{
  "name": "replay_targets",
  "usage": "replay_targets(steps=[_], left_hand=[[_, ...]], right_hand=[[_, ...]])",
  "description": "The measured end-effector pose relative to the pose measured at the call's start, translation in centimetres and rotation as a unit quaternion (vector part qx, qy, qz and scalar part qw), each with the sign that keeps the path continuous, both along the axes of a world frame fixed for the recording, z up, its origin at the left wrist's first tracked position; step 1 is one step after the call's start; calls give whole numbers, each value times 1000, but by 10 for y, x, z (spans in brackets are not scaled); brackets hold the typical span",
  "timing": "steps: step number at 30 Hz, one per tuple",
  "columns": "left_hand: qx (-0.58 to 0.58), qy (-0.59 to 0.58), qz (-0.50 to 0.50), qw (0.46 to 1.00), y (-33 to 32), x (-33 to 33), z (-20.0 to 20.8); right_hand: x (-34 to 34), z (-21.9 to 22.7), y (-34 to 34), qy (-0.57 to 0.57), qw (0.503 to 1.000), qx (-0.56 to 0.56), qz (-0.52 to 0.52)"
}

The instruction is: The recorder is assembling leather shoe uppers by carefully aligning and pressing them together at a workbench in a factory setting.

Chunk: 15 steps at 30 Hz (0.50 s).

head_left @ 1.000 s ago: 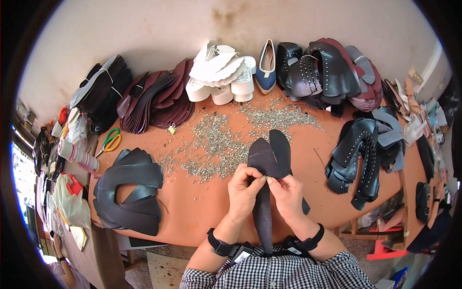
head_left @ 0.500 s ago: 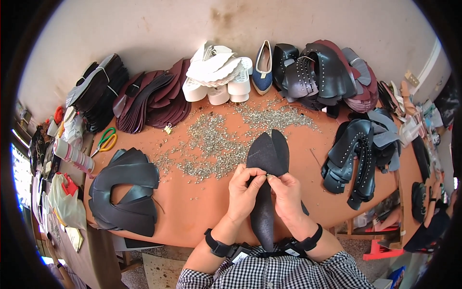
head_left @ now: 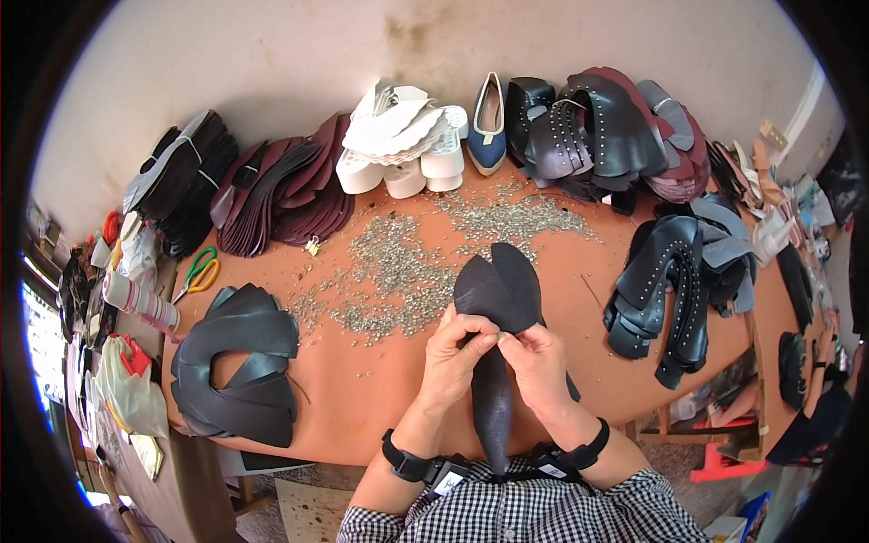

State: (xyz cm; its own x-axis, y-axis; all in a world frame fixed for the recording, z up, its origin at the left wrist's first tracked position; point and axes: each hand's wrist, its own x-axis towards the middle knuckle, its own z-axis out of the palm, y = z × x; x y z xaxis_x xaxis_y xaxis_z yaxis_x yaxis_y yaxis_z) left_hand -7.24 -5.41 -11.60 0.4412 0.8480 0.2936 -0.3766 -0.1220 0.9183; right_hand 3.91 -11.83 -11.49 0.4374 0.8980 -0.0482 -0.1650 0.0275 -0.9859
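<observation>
A curved black shoe upper piece (head_left: 500,291) is held in front of me, one end folded into two lobes, the other hanging toward my lap. My left hand (head_left: 455,360) is closed on its left edge, thumb and forefinger pinched at the middle. Close beside it, my right hand (head_left: 538,366) pinches the same piece, the fingertips nearly meeting. Whether a small stud is between the fingertips cannot be made out. Beyond the hands, many small shiny metal studs (head_left: 391,262) lie scattered over the brown tabletop (head_left: 353,398).
At left lie a stack of black upper pieces (head_left: 233,412), scissors (head_left: 201,271) and a thread cone (head_left: 140,301). Maroon pieces (head_left: 281,195), white plastic holders (head_left: 403,179) and a blue shoe (head_left: 487,136) line the wall. Studded black uppers (head_left: 670,299) lie at right.
The lobed end of the black piece has tilted slightly left and spread a little. Both hands keep their pinch at nearly the same spot. The whole view has shifted slightly.
</observation>
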Motion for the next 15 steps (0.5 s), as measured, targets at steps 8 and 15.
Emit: replay_targets(steps=[8, 15], left_hand=[[-31, 65, 26, 997, -1, 0, -2], [-195, -124, -77, 970, -1, -3, 4]], right_hand=[[-3, 17, 1, 77, 996, -43, 15], [-4, 17, -2, 311, 948, -36, 47]])
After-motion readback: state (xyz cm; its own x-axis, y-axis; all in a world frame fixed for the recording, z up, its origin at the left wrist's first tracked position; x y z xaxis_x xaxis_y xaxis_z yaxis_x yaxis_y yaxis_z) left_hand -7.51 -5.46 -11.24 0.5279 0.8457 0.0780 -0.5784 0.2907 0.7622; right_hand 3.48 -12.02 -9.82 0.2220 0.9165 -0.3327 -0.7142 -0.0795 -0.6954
